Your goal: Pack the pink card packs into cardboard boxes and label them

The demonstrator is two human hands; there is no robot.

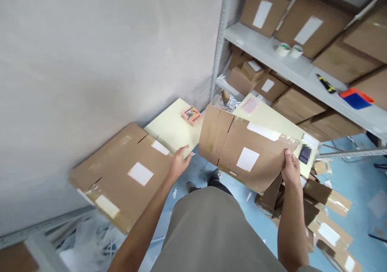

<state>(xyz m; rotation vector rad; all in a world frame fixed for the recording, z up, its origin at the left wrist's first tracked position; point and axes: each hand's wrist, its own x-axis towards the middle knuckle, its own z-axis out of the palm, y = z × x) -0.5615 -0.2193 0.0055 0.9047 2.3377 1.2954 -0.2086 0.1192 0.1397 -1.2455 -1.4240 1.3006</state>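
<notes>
My right hand [291, 168] grips the right end of a flattened cardboard box [229, 159], thumb on its upper face. The box has white labels and strips of clear tape, and it is tilted over the right-hand table. My left hand [180, 164] is in the gap between the two boxes with its fingers apart. A small white scrap shows by its fingertips; whether it touches them I cannot tell. Left of that hand, a second flattened cardboard box [121, 159] with white labels lies on the left table.
A pink-orange item [192, 115] lies on the pale table [166, 123]. A dark phone [305, 154] rests at the right table's end. Cardboard pieces [329, 223] litter the blue floor. On the shelf [311, 76] are tape rolls [283, 49], a yellow-black cutter [325, 84] and boxes.
</notes>
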